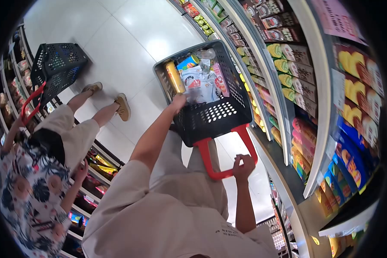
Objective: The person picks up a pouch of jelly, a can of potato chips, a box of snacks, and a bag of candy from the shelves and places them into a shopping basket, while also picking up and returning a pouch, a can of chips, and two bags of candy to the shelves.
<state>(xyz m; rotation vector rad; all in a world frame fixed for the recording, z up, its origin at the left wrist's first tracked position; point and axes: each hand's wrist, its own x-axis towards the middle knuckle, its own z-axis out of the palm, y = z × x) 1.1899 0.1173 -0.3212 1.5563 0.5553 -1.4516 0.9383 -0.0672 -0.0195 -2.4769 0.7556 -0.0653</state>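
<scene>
The stocked shelving (290, 150) rises close on your right, with rows of packs in place, and the pale floor (129, 43) runs ahead of you. On your left another person (28, 185) stands in patterned clothing. Your black basket (241, 92) sits in front of your legs, larger in view than the other person's second basket (58, 71), and its red handle (208, 161) tips toward you. By the look of it, yours is part filled: white packs (198, 81), a yellow canister (173, 76), a pink pack (221, 79) and a blue-and-yellow pack (187, 63) are already inside, toward the far end, and room seems left nearer you; whether anything more is due in doesn't show. Your right hand (244, 166) curls over a corner of the handle, though I can't make out whether it wraps the bar. Your left hand (179, 102) is bent at the basket's left side, just beside the canister's near end; blur hides whether it pinches canister, rim or nothing.
</scene>
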